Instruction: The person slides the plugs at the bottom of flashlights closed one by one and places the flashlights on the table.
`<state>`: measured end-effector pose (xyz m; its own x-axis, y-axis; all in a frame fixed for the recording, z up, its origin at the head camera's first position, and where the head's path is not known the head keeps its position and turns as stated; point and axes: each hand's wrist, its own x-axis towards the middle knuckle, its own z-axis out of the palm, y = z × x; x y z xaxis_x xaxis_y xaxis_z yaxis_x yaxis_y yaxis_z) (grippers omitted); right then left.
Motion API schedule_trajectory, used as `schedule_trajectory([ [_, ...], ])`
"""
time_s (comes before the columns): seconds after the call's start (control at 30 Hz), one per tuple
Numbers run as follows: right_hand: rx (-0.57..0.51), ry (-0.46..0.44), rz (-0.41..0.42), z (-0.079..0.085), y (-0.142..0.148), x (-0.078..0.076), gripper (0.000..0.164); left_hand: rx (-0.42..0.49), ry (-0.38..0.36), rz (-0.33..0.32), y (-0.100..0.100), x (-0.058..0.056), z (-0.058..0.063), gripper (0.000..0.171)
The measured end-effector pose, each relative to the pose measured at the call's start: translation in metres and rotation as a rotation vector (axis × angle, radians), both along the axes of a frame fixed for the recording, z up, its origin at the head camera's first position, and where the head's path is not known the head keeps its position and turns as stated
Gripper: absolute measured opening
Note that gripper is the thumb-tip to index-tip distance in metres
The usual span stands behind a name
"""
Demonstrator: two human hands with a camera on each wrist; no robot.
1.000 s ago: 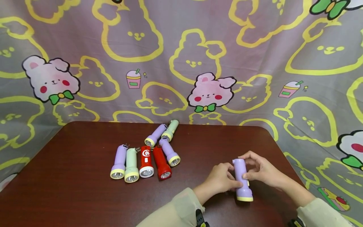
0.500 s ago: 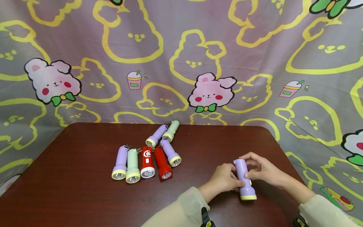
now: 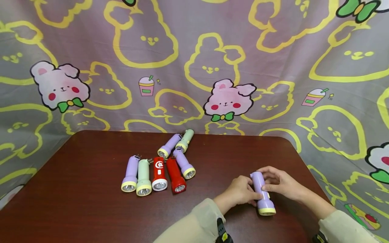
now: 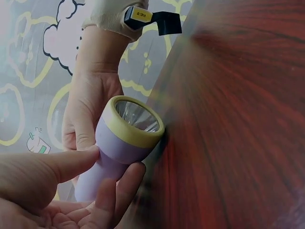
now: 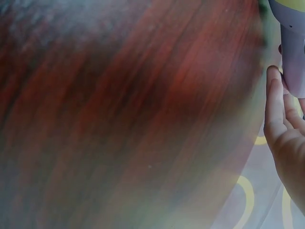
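a: where is the torch?
b: at the lower right of the frame, between two hands. it is purple with a yellow rim.

a: how do the hands have it?
b: both grip it. the left hand comes in from the left side, its thumb across the body just above the wide head. the right hand comes in from the right, thumb and fingers about the narrow upper half.

a: so which hand is nearer?
b: neither stands apart; both touch it. the left is closer to the lens end, the right to the tail end. the torch lies to the right of the left hand and to the left of the right hand.

a: and its long axis?
b: it runs almost straight up the frame, leaning a little: tail at the top, rim at the bottom and slightly to the right. in the left wrist view the lens points to the upper right.

a: does it touch the surface?
b: i cannot tell; the rim is close to the dark red wood.

a: what else is there?
b: left of centre, well apart from the hands, a row: a lilac torch, a pale green torch, a white-rimmed red torch and a plain red torch. three more lie beyond, two purple and one green. a rabbit-print cloth hangs behind.
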<state>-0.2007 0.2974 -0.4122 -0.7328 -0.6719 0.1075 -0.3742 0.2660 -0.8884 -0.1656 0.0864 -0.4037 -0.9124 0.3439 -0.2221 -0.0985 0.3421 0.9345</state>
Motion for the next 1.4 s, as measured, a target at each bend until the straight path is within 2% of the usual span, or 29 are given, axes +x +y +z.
schedule_trajectory([
  [0.3,0.079,0.044,-0.055,-0.0051,0.002,-0.0012,0.04,0.015,-0.046,-0.011,-0.0002,-0.0034,-0.0004,0.031],
  [0.53,0.094,0.062,-0.07,-0.0033,0.0017,-0.0008,0.041,0.013,-0.06,-0.005,0.0001,-0.0039,-0.0011,0.032],
  [0.77,0.103,0.056,-0.072,-0.0013,0.0014,-0.0001,0.043,-0.022,-0.052,0.034,-0.0001,-0.0038,0.0013,0.029],
  [0.87,0.107,0.048,-0.075,-0.001,0.0018,-0.0004,0.044,-0.009,-0.061,0.038,-0.0004,-0.0036,0.0021,0.028],
  [1.1,0.133,0.05,-0.095,0.0024,0.0013,-0.0003,0.047,0.006,-0.083,0.027,-0.0039,-0.0038,0.0043,0.04],
  [1.4,0.139,0.028,-0.085,0.004,0.0024,0.0007,0.049,0.008,-0.084,0.013,-0.0049,-0.0029,0.003,0.041],
])
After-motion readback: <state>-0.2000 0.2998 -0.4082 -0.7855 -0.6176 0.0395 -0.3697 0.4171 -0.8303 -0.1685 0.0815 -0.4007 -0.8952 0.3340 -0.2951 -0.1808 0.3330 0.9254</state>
